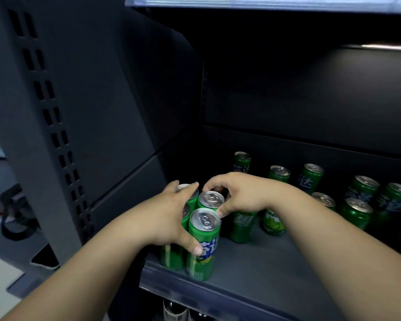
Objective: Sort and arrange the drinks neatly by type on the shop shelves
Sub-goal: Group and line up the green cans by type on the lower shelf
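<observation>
Several slim green soda cans stand packed in a block at the left front corner of the dark shelf (252, 269). My left hand (171, 216) reaches across that block, its thumb pressing the label of the front can (203, 242) and its fingers lying over the cans at the back left. My right hand (239, 195) curls round the top of the second can (211, 200) behind it, thumb at the rim and fingers over the far side. More green cans (357, 212) stand scattered to the right.
A perforated grey upright (56, 140) and side panel close off the left. The shelf above (264, 1) hangs overhead. One lone can (242, 162) stands near the back wall. Bottle tops (174, 309) show on the shelf below.
</observation>
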`<action>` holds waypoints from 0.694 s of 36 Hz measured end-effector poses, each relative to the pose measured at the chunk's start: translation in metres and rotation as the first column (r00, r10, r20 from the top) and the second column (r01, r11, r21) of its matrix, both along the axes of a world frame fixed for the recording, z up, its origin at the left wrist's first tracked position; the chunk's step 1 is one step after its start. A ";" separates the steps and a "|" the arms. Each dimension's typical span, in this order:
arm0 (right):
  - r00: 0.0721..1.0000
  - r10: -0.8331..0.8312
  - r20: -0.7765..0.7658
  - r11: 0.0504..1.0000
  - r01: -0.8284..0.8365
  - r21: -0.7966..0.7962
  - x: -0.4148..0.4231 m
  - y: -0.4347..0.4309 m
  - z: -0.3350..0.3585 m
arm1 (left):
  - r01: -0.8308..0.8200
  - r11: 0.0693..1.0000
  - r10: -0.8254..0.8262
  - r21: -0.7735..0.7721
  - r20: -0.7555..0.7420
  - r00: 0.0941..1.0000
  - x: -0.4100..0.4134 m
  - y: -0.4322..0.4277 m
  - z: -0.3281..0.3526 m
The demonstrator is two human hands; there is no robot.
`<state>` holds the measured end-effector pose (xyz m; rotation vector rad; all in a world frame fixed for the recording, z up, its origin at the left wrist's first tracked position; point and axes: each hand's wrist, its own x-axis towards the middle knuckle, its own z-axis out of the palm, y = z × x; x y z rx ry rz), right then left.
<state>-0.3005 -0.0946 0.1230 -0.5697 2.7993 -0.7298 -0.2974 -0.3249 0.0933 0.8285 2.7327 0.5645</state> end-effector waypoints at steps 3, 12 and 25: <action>0.999 -0.027 0.025 0.999 0.028 -0.030 0.002 0.002 -0.003 | 0.005 1.000 -0.005 -0.007 0.009 1.000 0.001 0.000 0.001; 0.996 -0.086 0.027 0.995 0.085 0.054 0.012 0.003 0.003 | 0.034 0.995 -0.039 -0.090 -0.050 0.998 0.008 0.001 0.020; 0.918 -0.353 -0.181 0.933 0.359 0.001 0.037 0.056 0.011 | 0.146 0.988 -0.122 0.043 -0.343 0.931 -0.002 0.060 0.060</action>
